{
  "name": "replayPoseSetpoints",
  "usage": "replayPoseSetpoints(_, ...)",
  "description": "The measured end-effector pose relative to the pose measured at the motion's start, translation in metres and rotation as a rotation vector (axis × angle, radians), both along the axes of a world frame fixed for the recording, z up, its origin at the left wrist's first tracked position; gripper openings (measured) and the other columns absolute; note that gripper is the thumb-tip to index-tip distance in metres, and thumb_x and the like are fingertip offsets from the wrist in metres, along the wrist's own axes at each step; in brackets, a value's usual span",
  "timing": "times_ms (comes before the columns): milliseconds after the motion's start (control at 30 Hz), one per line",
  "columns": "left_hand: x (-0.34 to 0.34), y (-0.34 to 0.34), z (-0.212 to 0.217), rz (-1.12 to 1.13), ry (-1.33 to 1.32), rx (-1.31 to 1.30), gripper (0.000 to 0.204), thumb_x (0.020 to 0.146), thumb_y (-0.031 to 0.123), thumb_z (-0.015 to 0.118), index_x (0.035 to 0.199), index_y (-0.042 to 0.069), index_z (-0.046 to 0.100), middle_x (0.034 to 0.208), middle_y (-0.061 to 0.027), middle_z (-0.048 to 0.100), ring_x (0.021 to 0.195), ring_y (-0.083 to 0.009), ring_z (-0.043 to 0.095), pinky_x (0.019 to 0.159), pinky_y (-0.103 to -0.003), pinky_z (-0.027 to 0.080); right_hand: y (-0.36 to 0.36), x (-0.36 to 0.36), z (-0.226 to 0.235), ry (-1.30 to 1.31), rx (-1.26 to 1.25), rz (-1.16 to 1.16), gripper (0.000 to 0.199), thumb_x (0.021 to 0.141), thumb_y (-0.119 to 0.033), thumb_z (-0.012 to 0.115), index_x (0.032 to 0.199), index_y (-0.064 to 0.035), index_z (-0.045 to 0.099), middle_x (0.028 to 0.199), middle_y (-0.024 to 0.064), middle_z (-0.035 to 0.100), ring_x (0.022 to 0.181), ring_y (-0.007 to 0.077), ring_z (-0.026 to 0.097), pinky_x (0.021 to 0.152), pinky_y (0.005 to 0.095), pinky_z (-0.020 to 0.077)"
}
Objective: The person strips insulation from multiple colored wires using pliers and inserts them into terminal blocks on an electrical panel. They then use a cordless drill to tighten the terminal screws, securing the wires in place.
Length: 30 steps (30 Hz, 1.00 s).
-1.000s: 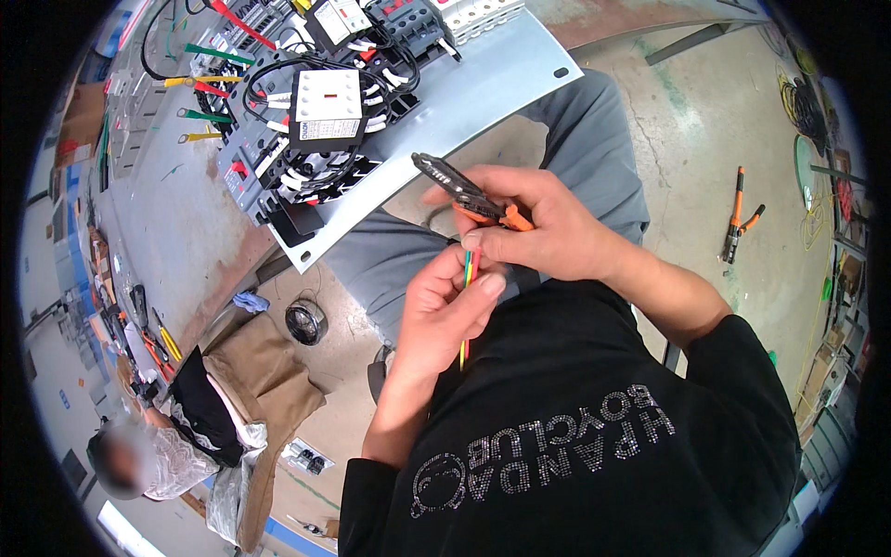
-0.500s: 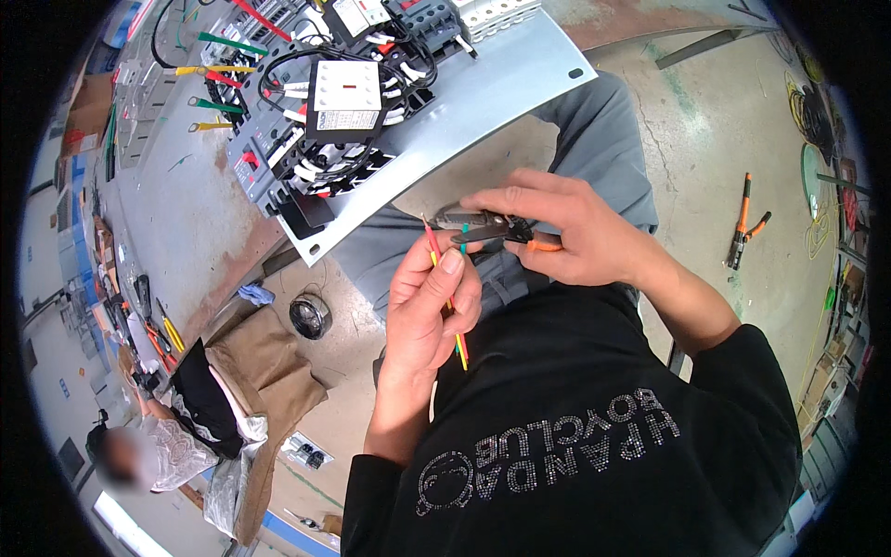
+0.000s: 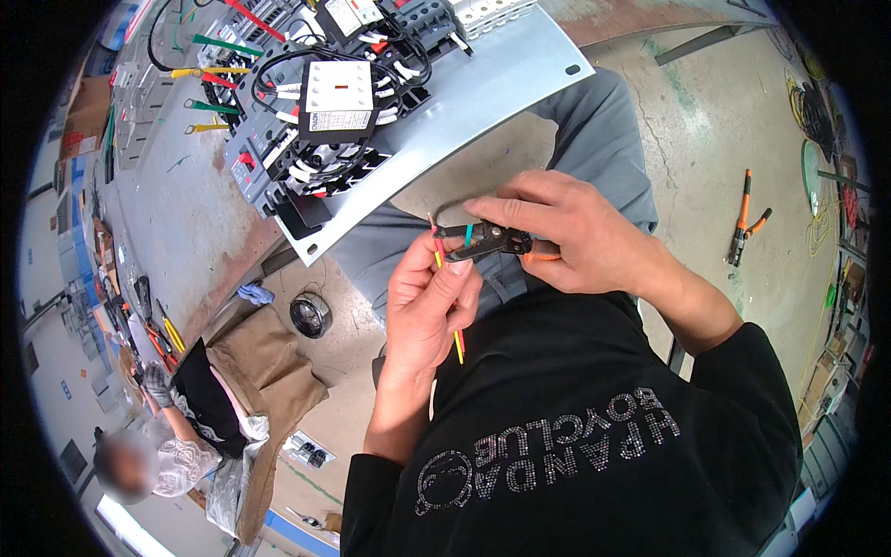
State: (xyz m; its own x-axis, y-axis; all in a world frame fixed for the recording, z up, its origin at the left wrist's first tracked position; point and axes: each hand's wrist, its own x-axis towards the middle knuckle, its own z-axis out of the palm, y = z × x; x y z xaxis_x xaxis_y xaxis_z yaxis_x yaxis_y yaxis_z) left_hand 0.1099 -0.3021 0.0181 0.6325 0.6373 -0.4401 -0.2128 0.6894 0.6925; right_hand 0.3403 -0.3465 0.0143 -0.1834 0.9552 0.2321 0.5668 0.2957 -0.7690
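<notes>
In front of my torso, my left hand (image 3: pixel 432 302) pinches a few thin wires (image 3: pixel 459 346), red, yellow and green. Their upper ends stick out past the fingertips, and their lower ends come out below the palm. My right hand (image 3: pixel 589 232) is wrapped round a wire stripper (image 3: pixel 501 239) with black jaws and orange handles. Its jaws point left and stand apart at the wires, with the green wire (image 3: pixel 470 233) between them and the red wire (image 3: pixel 432 226) by their tips. Part of the handles is hidden in my right palm.
Ahead, a metal mounting plate (image 3: pixel 501 88) carries a wired contactor (image 3: pixel 339 93) and lugged cables at the rusty workbench (image 3: pixel 190 246). Orange-handled pliers (image 3: pixel 744 223) lie on the floor at right. A black wire coil (image 3: pixel 310 315) and brown cloth (image 3: pixel 269 371) are at left, near another person (image 3: pixel 181 464).
The stripper's jaws have moved slightly left and lie closer to the red wire's end. My left hand still holds the wires. The other person's gloved hand has come into sight.
</notes>
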Motion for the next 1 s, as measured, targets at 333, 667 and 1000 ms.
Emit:
replayPoseSetpoints(333, 0.000, 0.001, 0.000, -0.008, -0.005, -0.014, 0.014, 0.108, 0.019, 0.058, 0.117, 0.008, 0.059, 0.069, -0.0019, 0.050, 0.047, -0.0046, 0.032, 0.042, -0.019, 0.025, -0.002, 0.002, 0.001, 0.025, -0.065, 0.012, 0.063, 0.071, -0.005, 0.078, 0.132, -0.0100, 0.065, 0.087, 0.0110, 0.054, 0.079, 0.0339, 0.060, 0.068, 0.0441, 0.0513)
replayPoseSetpoints(667, 0.001, 0.001, 0.002, -0.034, -0.006, -0.056, 0.018, 0.108, 0.021, 0.057, 0.120, 0.007, 0.060, 0.067, -0.0003, 0.049, 0.045, -0.0045, 0.031, 0.041, -0.020, 0.025, -0.004, 0.002, -0.002, -0.020, -0.024, -0.032, 0.062, 0.068, -0.004, 0.080, 0.128, -0.0137, 0.068, 0.084, 0.0089, 0.054, 0.073, 0.0337, 0.061, 0.063, 0.0442, 0.0522)
replayPoseSetpoints(1000, 0.002, 0.001, 0.013, -0.099, -0.060, -0.072, 0.019, 0.109, 0.023, 0.055, 0.117, 0.006, 0.060, 0.066, 0.0011, 0.046, 0.044, -0.0039, 0.030, 0.041, -0.021, 0.024, 0.016, 0.035, -0.007, 1.200, -0.239, -0.484, 0.042, 0.098, -0.017, 0.066, 0.135, 0.0022, 0.056, 0.108, 0.0075, 0.071, 0.092, 0.0170, 0.070, 0.080, 0.0319, 0.0556)
